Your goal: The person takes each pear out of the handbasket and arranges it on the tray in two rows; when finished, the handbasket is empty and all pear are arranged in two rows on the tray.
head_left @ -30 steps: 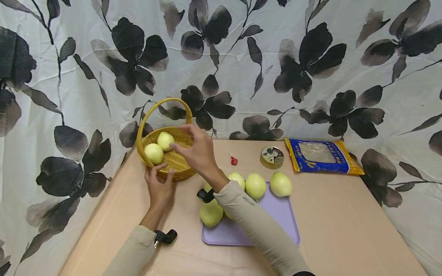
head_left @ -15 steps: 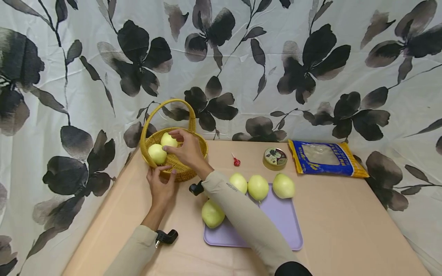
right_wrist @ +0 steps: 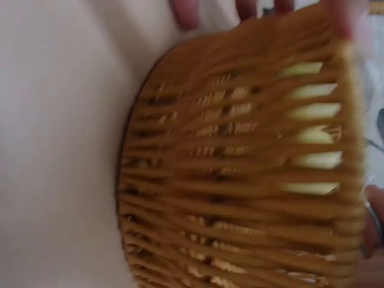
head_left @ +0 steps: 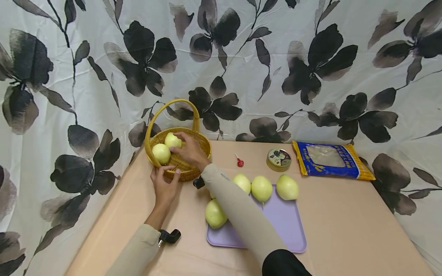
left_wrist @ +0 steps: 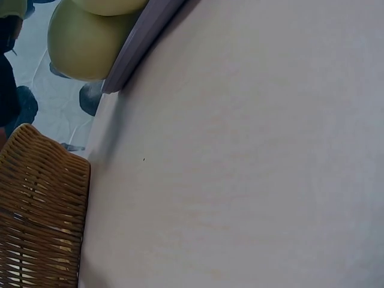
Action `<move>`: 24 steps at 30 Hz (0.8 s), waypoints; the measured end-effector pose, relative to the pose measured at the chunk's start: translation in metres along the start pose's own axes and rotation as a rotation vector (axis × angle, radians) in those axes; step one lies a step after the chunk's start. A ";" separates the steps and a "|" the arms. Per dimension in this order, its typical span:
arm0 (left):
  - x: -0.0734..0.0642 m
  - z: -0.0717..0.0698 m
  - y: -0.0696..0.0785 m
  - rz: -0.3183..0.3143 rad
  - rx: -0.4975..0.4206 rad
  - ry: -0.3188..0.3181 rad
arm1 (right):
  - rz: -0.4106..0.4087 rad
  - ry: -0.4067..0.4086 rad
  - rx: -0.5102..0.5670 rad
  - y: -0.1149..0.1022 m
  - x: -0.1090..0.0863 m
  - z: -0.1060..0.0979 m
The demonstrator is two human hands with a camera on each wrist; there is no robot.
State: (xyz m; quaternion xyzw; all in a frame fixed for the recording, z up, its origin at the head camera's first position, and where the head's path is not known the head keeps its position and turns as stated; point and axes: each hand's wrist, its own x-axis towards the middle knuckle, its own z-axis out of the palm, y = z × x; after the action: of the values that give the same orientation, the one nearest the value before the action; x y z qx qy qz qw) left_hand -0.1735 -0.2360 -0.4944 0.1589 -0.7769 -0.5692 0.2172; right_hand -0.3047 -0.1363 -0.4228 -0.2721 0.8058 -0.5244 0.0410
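Note:
In the head view, a yellow woven basket (head_left: 186,175) with a tall handle stands at the left, two yellow-green pears inside it. My right hand (head_left: 191,152) reaches in from the right, thumb and fingers around the rear pear (head_left: 172,140). The other pear (head_left: 161,154) lies in front of it. My left hand (head_left: 165,188) holds the basket's front rim, fingertips at the edge and thumb against the outer side. Pale fruit shows through the weave of the basket (right_wrist: 240,156) in the right wrist view. The left wrist view catches the basket's side (left_wrist: 42,210).
A lilac tray (head_left: 279,226) with several pears (head_left: 261,188) lies right of the basket, partly behind my right sleeve. Behind it are a red lollipop (head_left: 239,162), a round tin (head_left: 278,159) and a blue-and-yellow packet (head_left: 331,160). A floral cloth (head_left: 259,69) hangs at the back.
My right hand has moved left over the rear pear, and its thumb and fingers have come around it. The left hand stays on the rim. The head view has shifted slightly.

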 end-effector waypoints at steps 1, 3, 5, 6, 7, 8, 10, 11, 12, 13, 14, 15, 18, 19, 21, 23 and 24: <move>-0.001 0.000 0.001 -0.002 0.004 -0.003 | -0.005 -0.004 -0.001 0.003 0.001 0.000; -0.002 0.000 0.001 -0.003 0.010 -0.005 | -0.008 -0.008 -0.005 0.010 0.003 0.001; -0.003 0.000 0.002 -0.001 0.012 -0.004 | 0.004 -0.011 -0.009 0.016 0.005 0.003; -0.004 0.000 0.002 0.004 0.011 -0.003 | 0.010 -0.015 -0.009 0.017 0.006 0.003; -0.004 0.000 0.003 0.009 0.008 -0.003 | 0.013 -0.018 -0.010 0.019 0.006 0.004; -0.004 0.000 0.003 0.010 0.006 -0.001 | 0.016 -0.020 -0.009 0.020 0.008 0.005; -0.004 0.000 0.004 0.008 0.008 0.000 | 0.018 -0.030 -0.010 0.022 0.010 0.005; -0.004 0.000 0.004 0.007 0.012 -0.002 | 0.016 -0.037 -0.009 0.023 0.010 0.005; -0.004 0.000 0.004 0.005 0.013 -0.004 | 0.017 -0.042 -0.015 0.023 0.012 0.005; -0.005 0.000 0.005 0.002 0.015 -0.003 | 0.012 -0.046 -0.022 0.023 0.013 0.005; -0.005 0.001 0.005 -0.001 0.017 -0.001 | 0.009 -0.055 -0.029 0.023 0.014 0.005; -0.004 0.001 0.006 -0.003 0.017 0.001 | 0.004 -0.066 -0.036 0.024 0.015 0.006; -0.004 0.001 0.007 0.005 0.023 0.006 | -0.007 -0.091 -0.073 0.024 0.017 0.006; -0.005 0.001 0.007 0.005 0.023 0.009 | -0.013 -0.102 -0.086 0.024 0.018 0.006; -0.005 0.001 0.006 0.006 0.029 0.008 | -0.016 -0.125 -0.108 0.025 0.018 0.006; -0.005 0.002 0.006 0.000 0.031 0.007 | -0.017 -0.143 -0.129 0.026 0.018 0.006; -0.005 0.002 0.006 0.000 0.030 0.007 | -0.021 -0.150 -0.135 0.026 0.018 0.006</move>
State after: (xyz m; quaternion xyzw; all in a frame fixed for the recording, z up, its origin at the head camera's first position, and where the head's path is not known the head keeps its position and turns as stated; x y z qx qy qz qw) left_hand -0.1697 -0.2300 -0.4899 0.1642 -0.7847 -0.5567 0.2177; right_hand -0.3284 -0.1423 -0.4443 -0.3214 0.8310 -0.4475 0.0774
